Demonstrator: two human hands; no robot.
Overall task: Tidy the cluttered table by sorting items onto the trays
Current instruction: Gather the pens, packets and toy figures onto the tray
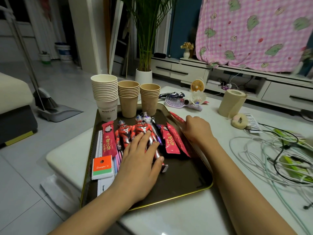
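Observation:
A dark tray with a gold rim (179, 177) lies on the white table. At its back stand a stack of white paper cups (105, 95) and two stacks of brown cups (128, 99). Red and silver toy figures (126, 131) lie in the middle, with red stick packets (108, 141) on both sides. A ruler (100, 143) and an orange-green pack (102, 167) lie along the left edge. My left hand (140, 160) rests flat on the figures, fingers straight. My right hand (198, 128) curls its fingers round a red packet (176, 117) at the tray's right rim.
Right of the tray lie a purple hairbrush (179, 102), a dark toy figure (172, 95), a shuttlecock (197, 98), a small orange fan (197, 86), a paper roll (232, 102) and a fluffy ring (239, 121). Tangled cables (271, 158) cover the table's right side.

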